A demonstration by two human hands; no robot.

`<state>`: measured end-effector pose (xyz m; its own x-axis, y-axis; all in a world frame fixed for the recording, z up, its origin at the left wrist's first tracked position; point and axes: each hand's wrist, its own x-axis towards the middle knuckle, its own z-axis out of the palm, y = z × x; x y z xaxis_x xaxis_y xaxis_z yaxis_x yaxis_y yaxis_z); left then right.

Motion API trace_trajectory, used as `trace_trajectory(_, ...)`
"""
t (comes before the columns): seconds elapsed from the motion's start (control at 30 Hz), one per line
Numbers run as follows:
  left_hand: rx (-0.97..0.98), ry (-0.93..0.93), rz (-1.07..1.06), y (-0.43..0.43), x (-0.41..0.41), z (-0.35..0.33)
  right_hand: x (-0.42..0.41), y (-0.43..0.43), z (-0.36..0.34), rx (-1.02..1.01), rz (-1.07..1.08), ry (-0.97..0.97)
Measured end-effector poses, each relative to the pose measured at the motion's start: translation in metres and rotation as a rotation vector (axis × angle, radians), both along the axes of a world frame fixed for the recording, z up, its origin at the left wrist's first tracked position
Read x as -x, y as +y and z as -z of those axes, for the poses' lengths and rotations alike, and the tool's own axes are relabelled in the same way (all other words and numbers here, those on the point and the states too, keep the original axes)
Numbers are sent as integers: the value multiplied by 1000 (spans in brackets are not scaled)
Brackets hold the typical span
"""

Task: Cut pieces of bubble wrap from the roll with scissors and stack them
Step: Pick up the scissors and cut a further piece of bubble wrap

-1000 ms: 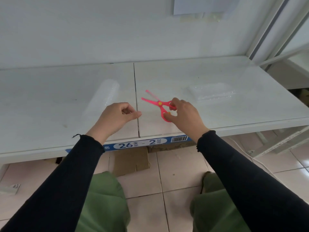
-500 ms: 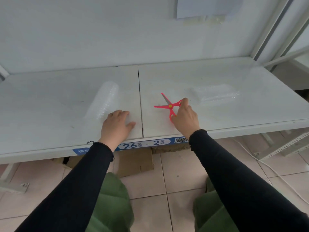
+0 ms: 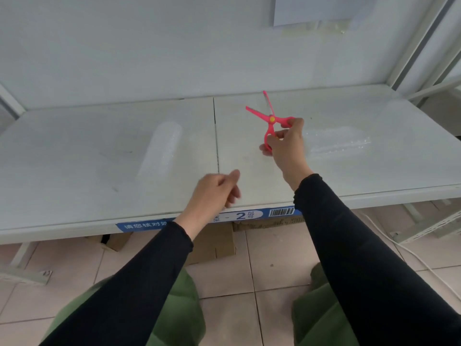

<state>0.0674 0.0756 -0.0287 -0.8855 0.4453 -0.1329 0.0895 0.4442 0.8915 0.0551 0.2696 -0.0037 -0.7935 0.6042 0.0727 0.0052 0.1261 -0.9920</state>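
Note:
A clear bubble wrap roll (image 3: 161,149) lies on the white shelf (image 3: 74,171), left of the centre seam. A flat pile of cut bubble wrap pieces (image 3: 336,141) rests on the right half. My right hand (image 3: 287,148) holds pink scissors (image 3: 270,121) above the shelf between roll and pile, blades spread apart and pointing up and away. My left hand (image 3: 214,193) hovers over the front edge with fingers curled; whether it pinches a clear sheet cannot be made out.
A blue label strip with a barcode (image 3: 282,212) runs along the shelf's front edge. Cardboard (image 3: 214,243) lies on the tiled floor underneath. A metal shelf upright (image 3: 419,46) rises at the right, and a white cable (image 3: 411,255) trails on the floor.
My right hand has lifted the scissors off the shelf and turned the blades upward. My left hand has risen from the surface and shifted right, its fingers curling in.

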Motion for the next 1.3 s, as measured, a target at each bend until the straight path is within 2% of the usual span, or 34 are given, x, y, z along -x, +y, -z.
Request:
trace_trajectory(0.07, -257, -548, 94, 9, -8, -2, 2, 1, -10, 45, -13, 38)
trace_trajectory(0.1, -437, -765, 95, 12, -7, -1, 4, 3, -14, 69, -21, 61)
trace_trajectory(0.13, -642, -926, 47, 14, -5, 0, 4, 5, -18, 91, -27, 83)
trace_trajectory(0.2, -1008, -1075, -119, 16, 6, 1, 4, 10, -27, 127, -27, 118)
trace_trajectory(0.27, -1237, -1069, -245, 17, 20, 0, 3, 18, -34, 174, -26, 145)
trace_trajectory(0.37, -1384, -984, -247, 20, 39, -8, -1, 31, -37, 202, -14, 132)
trace_trajectory(0.43, -1404, -940, -187, 21, 46, -17, -4, 38, -36, 162, -1, 114)
trace_trajectory(0.57, -1326, -838, -104, 26, 54, -29, -8, 47, -36, 104, 40, 127)
trace_trajectory(0.7, -1417, -805, -130, 29, 63, -32, -16, 47, -40, 105, 70, 71)
trace_trajectory(0.83, -1391, -745, -166, 33, 65, -36, -31, 29, -39, 371, -176, 102)
trace_trajectory(1.03, -1315, -685, -198, 40, 66, -33, -54, 9, -30, 352, -472, -14)
trace_trajectory(1.17, -1387, -713, -196, 43, 66, -34, -66, -7, -22, 450, -694, -137)
trace_trajectory(1.3, -1434, -739, -144, 45, 69, -35, -79, -24, -11, 444, -828, -266)
